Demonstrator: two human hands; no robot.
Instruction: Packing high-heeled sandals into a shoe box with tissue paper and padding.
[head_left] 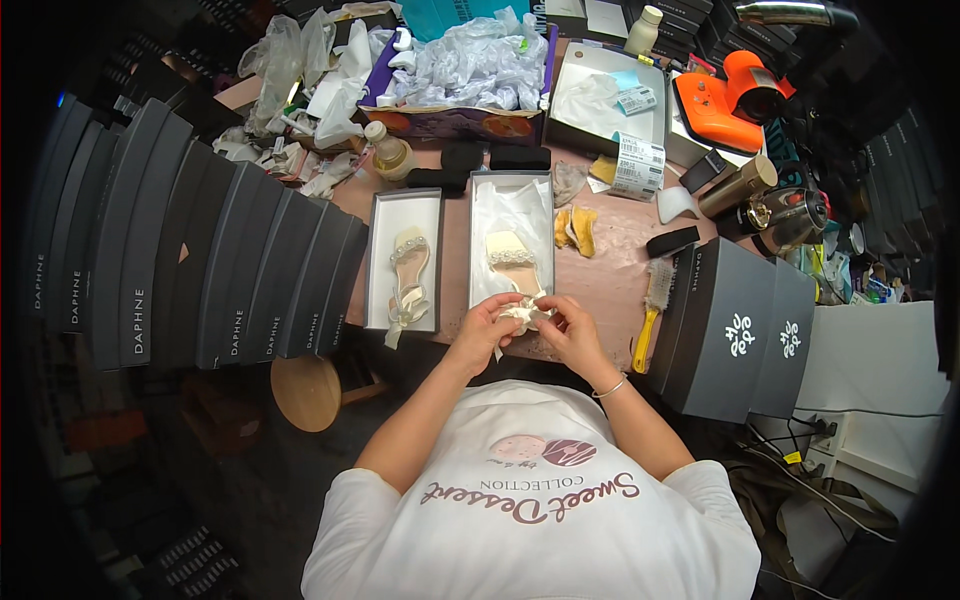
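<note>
Both hands meet at the table's near edge, left hand [487,325] and right hand [570,328] pinching the cream ribbon ties [524,313] of the sandal [513,262] in the open box [511,240]. Those ties look soft, limp and light; the stiff sole seems the better grip. Sandal's long axis runs away from the person, toe far.

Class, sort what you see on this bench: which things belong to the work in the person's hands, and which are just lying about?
In use:
left hand
right hand
cream sandal with ribbon ties
its open box lined with tissue
second sandal in the lid tray

Lying about:
yellow brush
orange steamer
small bottle
crumpled plastic bags
stacked grey shoeboxes
</note>
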